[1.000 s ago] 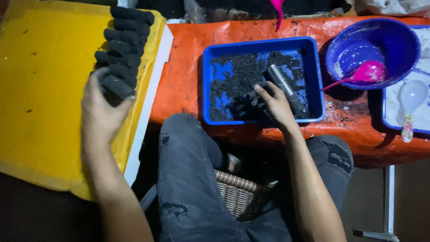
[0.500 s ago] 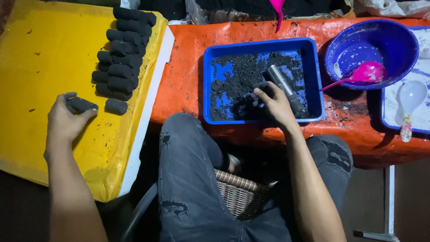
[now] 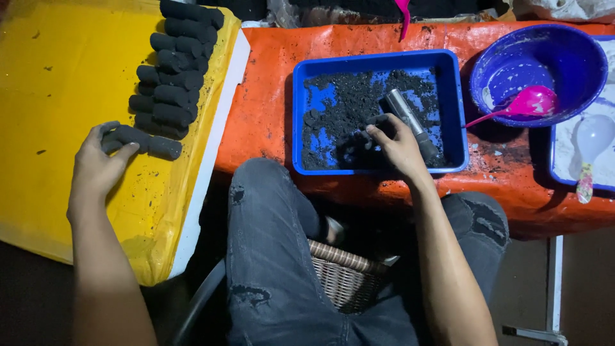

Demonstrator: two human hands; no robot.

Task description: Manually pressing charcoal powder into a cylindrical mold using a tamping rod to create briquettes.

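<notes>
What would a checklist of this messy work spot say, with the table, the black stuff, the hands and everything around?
Surface: orange sheet smeared with black powder; yellow board beside it.
Job's things: black cylinders in rows on the board; blue tray of black powder; metal tube lying in it.
Clutter: purple bowl with pink spoon; white spoon.
Hands: left hand touches a black cylinder; right hand rests in the powder by the tube.
Cables: nothing seen.
Surroundings: wicker basket between the knees.

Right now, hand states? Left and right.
Left hand: closed on a black cylinder on the yellow sheet.
Right hand: grips metal tube in blue tray.
</notes>
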